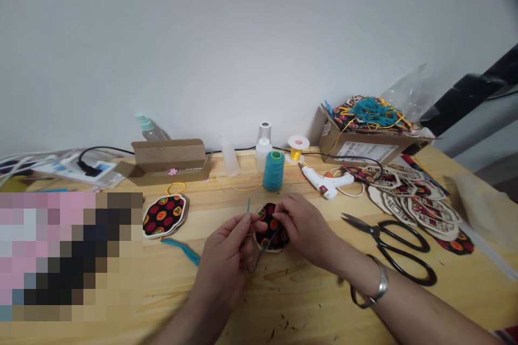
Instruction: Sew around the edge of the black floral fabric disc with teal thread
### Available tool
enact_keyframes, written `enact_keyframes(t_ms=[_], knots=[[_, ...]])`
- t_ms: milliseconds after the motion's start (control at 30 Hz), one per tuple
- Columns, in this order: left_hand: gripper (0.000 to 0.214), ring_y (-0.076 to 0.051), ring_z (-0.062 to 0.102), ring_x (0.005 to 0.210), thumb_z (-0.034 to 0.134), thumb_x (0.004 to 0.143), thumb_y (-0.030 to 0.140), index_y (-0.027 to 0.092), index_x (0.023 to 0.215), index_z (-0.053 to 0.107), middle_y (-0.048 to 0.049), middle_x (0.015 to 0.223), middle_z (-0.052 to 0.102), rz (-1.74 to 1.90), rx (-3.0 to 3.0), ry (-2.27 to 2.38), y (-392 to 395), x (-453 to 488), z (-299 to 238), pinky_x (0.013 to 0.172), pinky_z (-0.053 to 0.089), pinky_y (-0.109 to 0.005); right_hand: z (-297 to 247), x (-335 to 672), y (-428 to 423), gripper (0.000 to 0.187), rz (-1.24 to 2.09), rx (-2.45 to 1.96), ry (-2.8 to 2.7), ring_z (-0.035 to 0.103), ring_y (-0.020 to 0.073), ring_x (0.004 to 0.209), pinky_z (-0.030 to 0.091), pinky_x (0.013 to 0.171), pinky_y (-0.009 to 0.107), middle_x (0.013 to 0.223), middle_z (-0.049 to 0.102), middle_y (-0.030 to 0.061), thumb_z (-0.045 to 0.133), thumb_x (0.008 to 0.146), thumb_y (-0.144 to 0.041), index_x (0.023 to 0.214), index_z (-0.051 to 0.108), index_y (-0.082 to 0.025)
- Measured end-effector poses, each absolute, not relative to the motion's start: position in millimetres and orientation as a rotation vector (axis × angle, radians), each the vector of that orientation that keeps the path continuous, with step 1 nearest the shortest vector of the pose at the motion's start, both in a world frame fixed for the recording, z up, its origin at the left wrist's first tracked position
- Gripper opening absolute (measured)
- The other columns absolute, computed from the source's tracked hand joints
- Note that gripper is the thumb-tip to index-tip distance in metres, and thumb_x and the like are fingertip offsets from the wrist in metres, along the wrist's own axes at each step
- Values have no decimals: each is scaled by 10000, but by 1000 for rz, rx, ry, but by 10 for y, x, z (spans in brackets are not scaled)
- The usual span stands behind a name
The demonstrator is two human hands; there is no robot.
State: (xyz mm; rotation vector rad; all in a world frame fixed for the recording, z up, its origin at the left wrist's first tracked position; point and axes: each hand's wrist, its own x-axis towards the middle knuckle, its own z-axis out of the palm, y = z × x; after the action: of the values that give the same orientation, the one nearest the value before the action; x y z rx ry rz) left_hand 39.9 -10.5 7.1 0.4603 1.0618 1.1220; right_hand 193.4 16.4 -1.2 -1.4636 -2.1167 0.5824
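Both hands work in front of me over a dark floral fabric piece (265, 241) with a pale scalloped border, lying on the table. My left hand (230, 242) is closed in a pinch on teal thread (249, 205), whose short end sticks up above the fingertips. Facing it, my right hand (301, 226) is pinched shut with its fingertips over the fabric piece. A teal strand runs down from those fingertips and curves toward the left palm. To the left lie a similar floral piece (165, 215) with a yellow loop and a teal tassel (182, 249).
Black-handled scissors (376, 233) lie right of my hands. Behind stand a teal thread cone (274, 172), a white glue gun (326, 180), a yellow cord spool (297, 148) and an open cardboard box (170, 159). At right are a filled carton (356, 145) and stacked cutouts (429, 213).
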Motion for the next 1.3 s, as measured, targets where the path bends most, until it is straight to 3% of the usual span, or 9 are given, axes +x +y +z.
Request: enact_keyframes(t_ms=[567,800,1033,1200,1300], knots=[[190,23,235,353,665,704,265,90,773,634,-88,744,698,1102,479,1106,-95,390,48,341,150,-118,-100,1927,198,107,883,-1517,-1885,501,137,659,356,591,253,683,575,10,517,795,-174,693,544,-167],[192,21,231,356,665,704,267,88,761,629,-69,670,681,1085,481,1134,-87,401,38,350,139,-118,-95,1923,193,113,909,-1512,-1827,502,131,626,357,571,249,653,576,3,523,785,-169,677,552,-167],[233,-2,153,357,661,715,307,87,794,659,46,468,494,966,442,1103,-113,415,13,345,118,-158,-45,1919,132,104,781,-1465,-1781,510,131,649,366,588,250,692,585,5,497,817,-181,728,550,-173],[221,-25,117,398,614,770,310,94,757,662,106,420,263,910,460,975,-120,397,-20,368,117,-161,-52,1870,34,136,375,-1269,-2022,491,154,700,344,633,280,715,574,26,472,849,-173,732,539,-166],[215,-31,92,406,596,786,309,114,707,640,109,441,215,899,441,902,-115,394,-26,368,98,-163,-80,1852,-13,160,164,-1158,-2147,469,167,702,324,644,301,724,572,41,441,872,-179,741,532,-159]])
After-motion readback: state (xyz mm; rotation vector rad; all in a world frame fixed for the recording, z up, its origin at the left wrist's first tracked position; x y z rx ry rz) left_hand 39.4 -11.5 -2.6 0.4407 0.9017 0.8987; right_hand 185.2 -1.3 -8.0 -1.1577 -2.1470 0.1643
